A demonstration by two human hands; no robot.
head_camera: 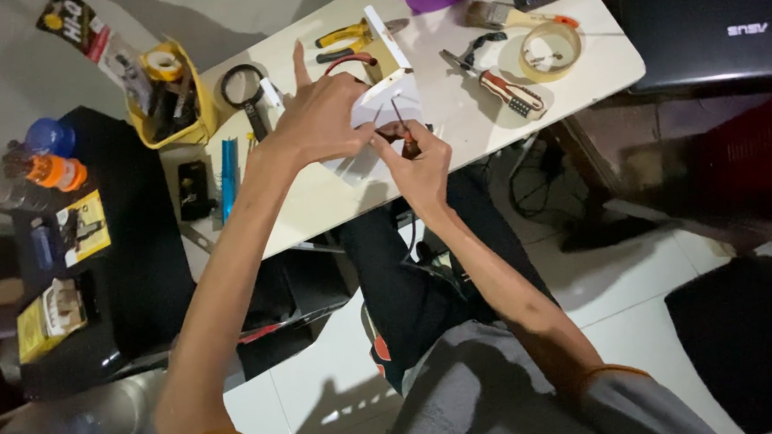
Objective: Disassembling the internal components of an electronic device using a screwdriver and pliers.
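Right hand (420, 161) fingers pinching slim screwdriver (402, 128); left hand (323, 115) fingers clasping white plastic casing (388, 89) on worktop (450, 90): seemingly light, rigid, best gripped by edges

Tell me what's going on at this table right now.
A person seated at a white table is working on a white boxy device. The left hand steadies it, while the right hand holds a small screwdriver against it. Yellow-handled pliers, a tape roll and a magnifying glass lie nearby.
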